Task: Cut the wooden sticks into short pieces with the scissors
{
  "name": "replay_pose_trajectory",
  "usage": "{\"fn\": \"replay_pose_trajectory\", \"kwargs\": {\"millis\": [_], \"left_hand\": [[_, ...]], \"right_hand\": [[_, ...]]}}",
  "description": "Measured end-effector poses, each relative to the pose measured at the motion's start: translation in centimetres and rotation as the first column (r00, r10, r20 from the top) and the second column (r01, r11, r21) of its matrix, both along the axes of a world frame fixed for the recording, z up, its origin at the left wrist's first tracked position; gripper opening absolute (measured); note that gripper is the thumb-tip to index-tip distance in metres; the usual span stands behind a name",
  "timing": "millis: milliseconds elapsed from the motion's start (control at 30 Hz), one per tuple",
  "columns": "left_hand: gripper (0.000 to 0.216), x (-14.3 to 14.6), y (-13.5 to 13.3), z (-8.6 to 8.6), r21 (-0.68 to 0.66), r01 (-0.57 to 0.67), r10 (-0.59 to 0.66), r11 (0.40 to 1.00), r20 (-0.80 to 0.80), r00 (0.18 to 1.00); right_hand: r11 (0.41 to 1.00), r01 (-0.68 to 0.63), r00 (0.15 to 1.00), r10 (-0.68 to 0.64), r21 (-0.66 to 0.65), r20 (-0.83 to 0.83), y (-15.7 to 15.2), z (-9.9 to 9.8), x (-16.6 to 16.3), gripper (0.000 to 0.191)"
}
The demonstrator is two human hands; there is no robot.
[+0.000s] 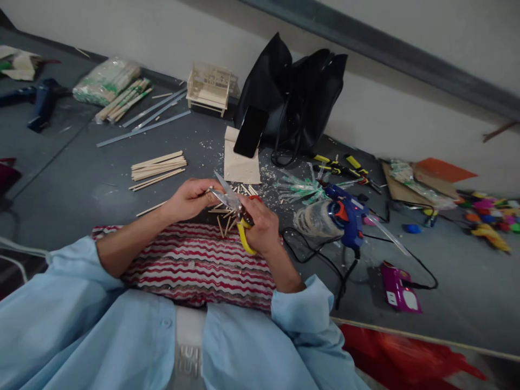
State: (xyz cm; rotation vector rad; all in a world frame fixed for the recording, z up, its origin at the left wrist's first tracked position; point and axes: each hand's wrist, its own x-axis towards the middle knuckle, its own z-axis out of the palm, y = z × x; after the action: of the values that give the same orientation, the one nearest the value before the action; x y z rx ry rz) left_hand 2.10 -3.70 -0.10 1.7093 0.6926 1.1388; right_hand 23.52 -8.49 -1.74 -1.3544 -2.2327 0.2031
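My right hand [262, 225] grips scissors [231, 199] with yellow and red handles, their blades parted and pointing up and left. My left hand [195, 199] is closed in a pinch right at the blades; what its fingertips hold is too small to make out. Short cut pieces of wooden stick [225, 222] lie scattered beneath the scissors. Left of them, a bundle of longer wooden sticks [158, 168] rests on the grey table. A red, white and grey striped cloth [199, 265] lies under my forearms.
A phone [251, 131] lies on beige paper [242, 170], before a black bag [292, 97]. Behind stands a small wooden model bench [208, 89]. To the right, a blue glue gun [347, 211] leans on a plastic jar [319, 219], its cable looping near a purple box [400, 287].
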Motion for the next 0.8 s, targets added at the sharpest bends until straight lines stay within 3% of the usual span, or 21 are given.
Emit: {"fn": "replay_pose_trajectory", "kwargs": {"millis": [500, 667, 733, 800], "left_hand": [[0.042, 0.0, 0.0, -0.8, -0.044, 0.014, -0.013, 0.999, 0.022, 1.0], [0.04, -0.8, 0.9, -0.2, -0.015, -0.04, 0.035, 0.999, -0.257, 0.966], [0.04, -1.8, 1.7, 0.4, 0.007, -0.12, 0.111, 0.993, -0.435, 0.894], [0.037, -3.1, 2.5, 0.8, 0.007, -0.192, 0.155, 0.981, -0.624, 0.766]], "right_hand": [[0.999, -0.024, 0.999, 0.026, 0.046, -0.044, 0.2, -0.7, 0.3, 0.054], [0.996, 0.071, 0.992, -0.065, 0.051, -0.111, 1.0, -1.0, 0.8, 0.052], [0.988, 0.151, 0.98, -0.146, 0.022, -0.137, 1.4, -1.1, 1.0, 0.05], [0.98, 0.197, 0.969, -0.196, -0.009, -0.15, 1.6, -1.2, 1.2, 0.049]]}}
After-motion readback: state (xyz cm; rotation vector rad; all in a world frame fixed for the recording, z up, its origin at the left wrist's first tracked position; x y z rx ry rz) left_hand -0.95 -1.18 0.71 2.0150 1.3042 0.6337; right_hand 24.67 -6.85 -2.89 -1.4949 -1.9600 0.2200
